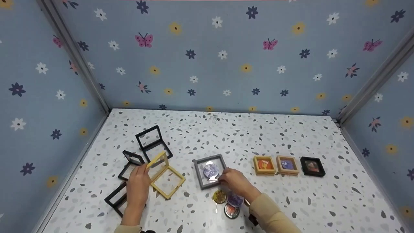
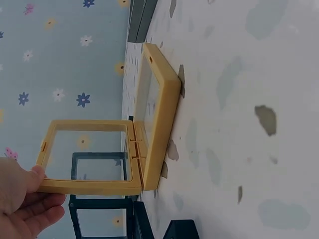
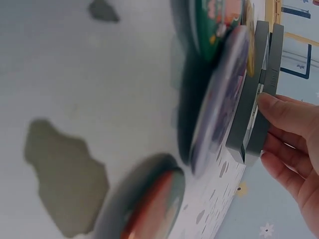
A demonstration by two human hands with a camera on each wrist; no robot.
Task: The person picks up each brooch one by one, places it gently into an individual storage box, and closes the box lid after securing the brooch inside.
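Nearest you, at the lower edge, your beige sleeves (image 1: 273, 213) reach in over the speckled table (image 1: 245, 139). A red-patterned disc (image 1: 232, 211) lies just beyond, with a purple disc (image 1: 235, 199) and a yellow disc (image 1: 219, 196) near it; another disc is mostly hidden by your right wrist. To your left, a black frame (image 1: 115, 191) stands unfolded, partly covered by your forearm.

Your left hand (image 1: 138, 183) pinches a corner of the raised half of the yellow frame (image 1: 160, 174), thumb against the rim; the other half lies hinged out to the right. Your right hand (image 1: 234, 181) pinches the near right edge of the gray frame (image 1: 197, 174), which sits mid-table with a lilac disc (image 1: 211, 171) inside. In the right wrist view its two halves stand slightly apart, your thumb at the gap.

Past your left hand is a second black frame (image 1: 132, 154), unfolded. Well to the right of the gray frame, a yellow box (image 1: 266, 173), a peach box (image 1: 288, 172) and a black box (image 1: 314, 174) form a row, each with a picture inside. Farther back on the left stands a third black frame (image 1: 152, 145), unfolded. Behind everything rises a blue flowered wall (image 1: 207, 45).
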